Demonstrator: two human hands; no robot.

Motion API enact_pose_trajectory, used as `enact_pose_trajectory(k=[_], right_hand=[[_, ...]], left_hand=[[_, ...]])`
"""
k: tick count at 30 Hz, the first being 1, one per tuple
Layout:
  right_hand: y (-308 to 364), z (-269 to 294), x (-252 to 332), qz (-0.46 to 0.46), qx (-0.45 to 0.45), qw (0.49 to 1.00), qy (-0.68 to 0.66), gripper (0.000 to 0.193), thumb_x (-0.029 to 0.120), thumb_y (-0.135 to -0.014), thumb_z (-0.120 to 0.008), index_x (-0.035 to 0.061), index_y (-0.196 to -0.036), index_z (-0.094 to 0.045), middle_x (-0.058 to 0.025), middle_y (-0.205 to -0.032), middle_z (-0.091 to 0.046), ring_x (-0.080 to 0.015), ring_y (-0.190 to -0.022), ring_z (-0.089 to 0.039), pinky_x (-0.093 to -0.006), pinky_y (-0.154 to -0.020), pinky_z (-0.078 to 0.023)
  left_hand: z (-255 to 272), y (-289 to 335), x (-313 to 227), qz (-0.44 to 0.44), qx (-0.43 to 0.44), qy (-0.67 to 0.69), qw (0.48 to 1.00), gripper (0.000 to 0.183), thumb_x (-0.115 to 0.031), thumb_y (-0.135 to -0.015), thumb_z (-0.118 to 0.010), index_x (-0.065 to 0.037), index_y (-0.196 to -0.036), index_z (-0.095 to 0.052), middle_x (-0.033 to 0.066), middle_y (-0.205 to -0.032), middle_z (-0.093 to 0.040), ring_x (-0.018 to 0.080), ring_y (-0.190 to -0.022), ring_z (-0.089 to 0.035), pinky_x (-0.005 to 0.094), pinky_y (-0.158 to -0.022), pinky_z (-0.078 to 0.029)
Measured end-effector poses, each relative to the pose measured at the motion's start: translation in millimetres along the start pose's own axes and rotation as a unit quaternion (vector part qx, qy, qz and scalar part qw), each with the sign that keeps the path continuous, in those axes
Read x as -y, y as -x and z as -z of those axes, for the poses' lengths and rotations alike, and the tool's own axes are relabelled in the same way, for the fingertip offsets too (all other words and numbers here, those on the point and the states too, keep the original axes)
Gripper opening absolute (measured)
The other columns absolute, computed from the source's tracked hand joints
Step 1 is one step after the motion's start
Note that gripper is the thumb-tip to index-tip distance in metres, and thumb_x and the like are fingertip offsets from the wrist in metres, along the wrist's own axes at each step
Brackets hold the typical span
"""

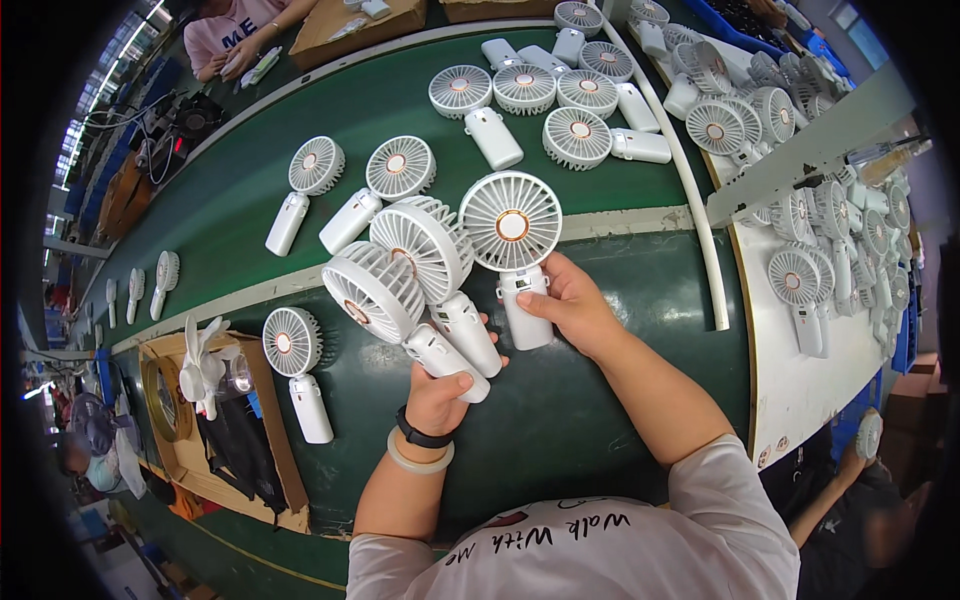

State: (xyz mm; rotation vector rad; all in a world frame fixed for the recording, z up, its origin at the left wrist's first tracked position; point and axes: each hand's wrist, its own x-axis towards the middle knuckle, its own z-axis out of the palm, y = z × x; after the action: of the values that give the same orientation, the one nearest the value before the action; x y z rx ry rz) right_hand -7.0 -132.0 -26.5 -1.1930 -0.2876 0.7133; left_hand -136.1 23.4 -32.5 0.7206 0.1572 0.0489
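Head view: left hand (pixel 437 397) pinches two round white plastic fans (pixel 440 352), right hand (pixel 580 305) another (pixel 515 262). I judge gathering; placing next.

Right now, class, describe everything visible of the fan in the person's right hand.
The fan looks like white plastic: a round slatted grille with a copper-coloured central ring, above a rounded handle with a small dark window. Nearly upright, it faces the camera over the green workbench. The right hand grips the handle, thumb across its front. Whether it touches the neighbouring fan is unclear.
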Motion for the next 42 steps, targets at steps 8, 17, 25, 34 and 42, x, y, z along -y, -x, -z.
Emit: enact_pose_trajectory(k=[8,17,25,34,42], right_hand=[[-0.6,-0.1,-0.7,0.027,-0.014,1.000,0.005,0.041,0.000,-0.083,-0.059,-0.0005,-0.122,-0.044,-0.0063,-0.110,-0.057,-0.0100,-0.095,-0.056,-0.0269,-0.083,-0.046],[14.4,-16.7,-13.5,0.139,0.050,0.952,0.267,0.069,0.015,-0.077,-0.068,-0.0011,-0.132,-0.029,-0.0213,-0.126,-0.043,-0.0298,-0.117,-0.045,-0.0385,-0.099,-0.036],[17.6,-22.2,-18.1,0.250,0.182,0.918,0.250,0.097,0.057,-0.075,-0.063,0.0001,-0.138,-0.016,-0.0216,-0.135,-0.025,-0.0355,-0.127,-0.030,-0.0454,-0.103,-0.030],[10.6,-8.6,-12.5,0.177,0.171,0.966,0.080,0.078,0.058,-0.086,-0.046,0.0024,-0.137,-0.028,-0.0141,-0.128,-0.031,-0.0252,-0.119,-0.036,-0.0383,-0.100,-0.033],[31.3,-27.2,-35.6,0.110,0.228,0.961,0.111,0.107,0.027,-0.061,-0.085,-0.0024,-0.139,-0.017,-0.0163,-0.141,-0.028,-0.0255,-0.130,-0.030,-0.0385,-0.106,-0.028]], left_hand=[[-2.5,1.4,1.7,-0.002,0.010,-0.025,1.000,0.078,-0.001,-0.065,-0.072,-0.007,-0.132,-0.032,0.0155,-0.126,-0.044,0.0289,-0.114,-0.049,0.0503,-0.090,-0.048],[2.5,0.0,0.6,0.027,0.096,0.024,0.995,0.090,-0.012,-0.058,-0.076,-0.007,-0.135,-0.030,0.0137,-0.127,-0.045,0.0296,-0.121,-0.044,0.0481,-0.096,-0.044],[0.3,-4.4,-5.5,-0.034,0.118,0.025,0.992,0.089,-0.026,-0.047,-0.072,-0.007,-0.128,-0.041,0.0155,-0.118,-0.052,0.0319,-0.111,-0.052,0.0424,-0.095,-0.044],[-10.3,-4.2,-11.8,0.047,0.132,0.169,0.976,0.087,-0.029,-0.054,-0.071,-0.006,-0.131,-0.036,0.0271,-0.130,-0.039,0.0428,-0.109,-0.051,0.0476,-0.068,-0.055],[-10.4,10.0,3.7,-0.264,0.145,-0.599,0.741,0.073,-0.008,-0.064,-0.074,0.004,-0.127,-0.039,0.0174,-0.120,-0.051,0.0266,-0.108,-0.052,0.0365,-0.096,-0.039]])
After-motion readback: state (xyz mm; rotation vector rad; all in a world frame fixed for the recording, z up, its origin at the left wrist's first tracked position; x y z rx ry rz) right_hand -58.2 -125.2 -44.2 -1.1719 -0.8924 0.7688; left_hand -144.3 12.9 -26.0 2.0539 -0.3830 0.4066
